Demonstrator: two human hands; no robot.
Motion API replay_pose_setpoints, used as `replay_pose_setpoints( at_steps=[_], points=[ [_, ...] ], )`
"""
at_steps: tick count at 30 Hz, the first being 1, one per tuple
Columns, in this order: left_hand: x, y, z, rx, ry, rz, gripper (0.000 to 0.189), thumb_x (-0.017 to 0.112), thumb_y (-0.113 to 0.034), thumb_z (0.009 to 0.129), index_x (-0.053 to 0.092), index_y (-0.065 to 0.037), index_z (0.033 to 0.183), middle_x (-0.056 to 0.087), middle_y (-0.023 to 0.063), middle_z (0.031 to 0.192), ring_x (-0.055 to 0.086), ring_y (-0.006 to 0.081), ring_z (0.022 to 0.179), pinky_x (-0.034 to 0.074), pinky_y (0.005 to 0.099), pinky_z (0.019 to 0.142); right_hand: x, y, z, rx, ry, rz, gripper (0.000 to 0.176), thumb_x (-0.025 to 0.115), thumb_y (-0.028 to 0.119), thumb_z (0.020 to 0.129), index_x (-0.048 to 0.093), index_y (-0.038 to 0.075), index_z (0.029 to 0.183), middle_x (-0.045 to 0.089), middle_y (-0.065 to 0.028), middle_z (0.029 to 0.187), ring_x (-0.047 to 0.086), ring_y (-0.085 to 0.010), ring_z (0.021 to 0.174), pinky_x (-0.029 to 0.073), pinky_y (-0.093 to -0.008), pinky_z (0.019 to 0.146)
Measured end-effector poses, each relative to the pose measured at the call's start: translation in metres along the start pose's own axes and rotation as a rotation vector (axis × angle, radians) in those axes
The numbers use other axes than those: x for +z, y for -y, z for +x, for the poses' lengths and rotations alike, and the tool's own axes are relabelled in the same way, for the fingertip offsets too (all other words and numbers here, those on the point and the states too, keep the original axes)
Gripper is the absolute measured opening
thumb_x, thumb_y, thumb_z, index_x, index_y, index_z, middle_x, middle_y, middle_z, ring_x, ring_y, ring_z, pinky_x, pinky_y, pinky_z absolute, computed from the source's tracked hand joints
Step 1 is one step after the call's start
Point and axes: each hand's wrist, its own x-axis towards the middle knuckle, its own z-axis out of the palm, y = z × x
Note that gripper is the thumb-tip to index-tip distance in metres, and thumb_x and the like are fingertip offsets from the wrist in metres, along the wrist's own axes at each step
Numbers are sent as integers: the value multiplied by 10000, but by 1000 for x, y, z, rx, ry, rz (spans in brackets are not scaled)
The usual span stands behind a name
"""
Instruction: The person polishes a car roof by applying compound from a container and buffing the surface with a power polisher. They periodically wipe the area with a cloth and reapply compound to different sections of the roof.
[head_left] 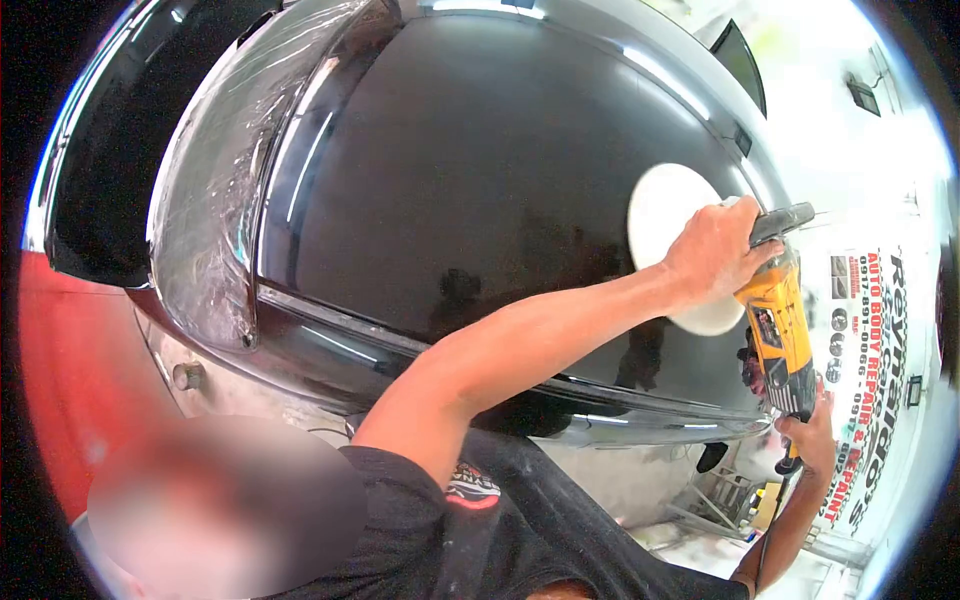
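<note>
My left hand [715, 250] is closed round the dark front handle [783, 222] of a yellow and black power polisher [778, 320]. My right hand [812, 432] grips the rear end of the tool, near its cord. The polisher's round white pad [665, 215] lies against the glossy black car panel [500, 130], close to its right end. My left forearm stretches across the panel and hides part of the pad's lower edge.
Clear plastic film [215, 190] covers the glass at the left, beside another black panel [110, 150]. A banner with print [870, 380] hangs at the right. A metal stand [715, 500] is at the lower right. A blurred head fills the lower left.
</note>
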Motion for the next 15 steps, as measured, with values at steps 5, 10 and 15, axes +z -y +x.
replay_pose_setpoints(
  at_steps=[5,10,15],
  points=[
    [-65,-48,-43,-26,-207,72,379,763,-280,902,624,-14,1133,700,189,860,711,308,741,538,393,665,-2,40,1,-170,125,80,1005,721,-27,635,279,-36,1538,602,-113,1297,558,-195,1212,398,-333,1072],
    [-195,-89,-125,75,-527,376,391,795,-274,882,590,-36,1115,686,164,864,705,288,729,545,382,658,54,177,12,-599,405,25,956,748,3,663,306,-4,1510,635,-113,1214,616,-201,1097,466,-360,988],
    [-287,-117,-231,-119,-884,483,309,804,-202,893,557,-35,974,532,-32,758,475,62,656,394,218,570,101,324,-6,-619,684,-443,915,768,141,734,294,40,1510,705,-169,1050,711,-313,967,528,-414,900]
  ],
)
